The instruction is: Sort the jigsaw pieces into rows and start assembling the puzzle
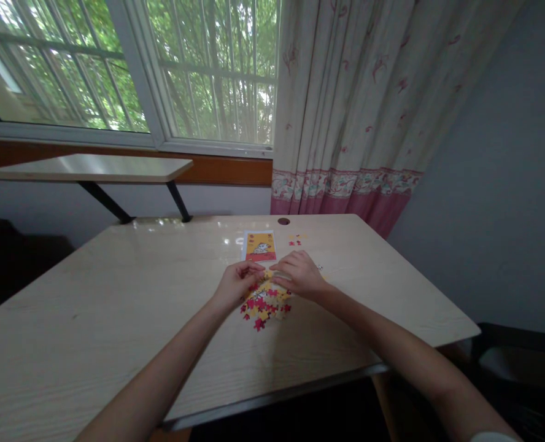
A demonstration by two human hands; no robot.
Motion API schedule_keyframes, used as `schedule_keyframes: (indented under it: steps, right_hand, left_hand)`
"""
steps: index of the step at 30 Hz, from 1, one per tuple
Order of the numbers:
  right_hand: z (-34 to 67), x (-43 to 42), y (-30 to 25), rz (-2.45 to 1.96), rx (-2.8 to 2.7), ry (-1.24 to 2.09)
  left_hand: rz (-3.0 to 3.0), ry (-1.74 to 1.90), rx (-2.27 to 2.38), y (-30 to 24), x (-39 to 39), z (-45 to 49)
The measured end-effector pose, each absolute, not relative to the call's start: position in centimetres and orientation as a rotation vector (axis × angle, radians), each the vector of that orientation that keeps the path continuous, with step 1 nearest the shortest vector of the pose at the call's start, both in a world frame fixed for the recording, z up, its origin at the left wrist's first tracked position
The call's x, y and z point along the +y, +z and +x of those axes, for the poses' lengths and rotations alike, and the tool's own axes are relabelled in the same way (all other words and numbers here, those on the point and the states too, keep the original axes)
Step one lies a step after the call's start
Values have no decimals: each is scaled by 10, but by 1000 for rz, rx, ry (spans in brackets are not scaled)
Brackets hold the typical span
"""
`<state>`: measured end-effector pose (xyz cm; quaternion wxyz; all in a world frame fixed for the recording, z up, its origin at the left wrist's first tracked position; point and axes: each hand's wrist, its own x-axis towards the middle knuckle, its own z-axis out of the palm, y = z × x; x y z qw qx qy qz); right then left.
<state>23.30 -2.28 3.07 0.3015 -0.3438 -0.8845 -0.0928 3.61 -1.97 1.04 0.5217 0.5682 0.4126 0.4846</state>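
Observation:
A heap of small red, yellow and white jigsaw puzzle pieces (266, 307) lies on the pale wooden desk. My left hand (236, 285) is at the left rim of the heap, its fingers curled together near the thumb. Whatever may be between those fingertips is too small to make out. From the right, my right hand (301, 274) reaches over the far part of the heap, with thumb and forefinger apart. The fingertips of both hands face each other across some yellow pieces. Just beyond them lies a picture card (260, 247) showing a white spotted animal on yellow and red.
Several loose pieces (295, 243) lie right of the card, and a few more sit partly hidden behind my right hand. A round cable hole (283, 221) is near the desk's (162, 294) back edge. A raised shelf (92, 167) stands at back left, with a curtain (346, 123) behind.

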Motion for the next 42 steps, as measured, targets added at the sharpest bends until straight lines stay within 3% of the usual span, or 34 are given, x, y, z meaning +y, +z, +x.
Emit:
schedule_keyframes:
  steps: [9,17,42]
  right_hand:
    - [252,-15,34,-944,-2237,-244]
    - [294,-4,35,-1028,-1910,-247]
    - [298,-8,30,-1000,-1888,-271]
  left_hand:
    - [1577,1149,1135,3,-13,30]
    - [2541,749,1260,10,-9,6]
    - [2664,583,1377,4,-7,3]
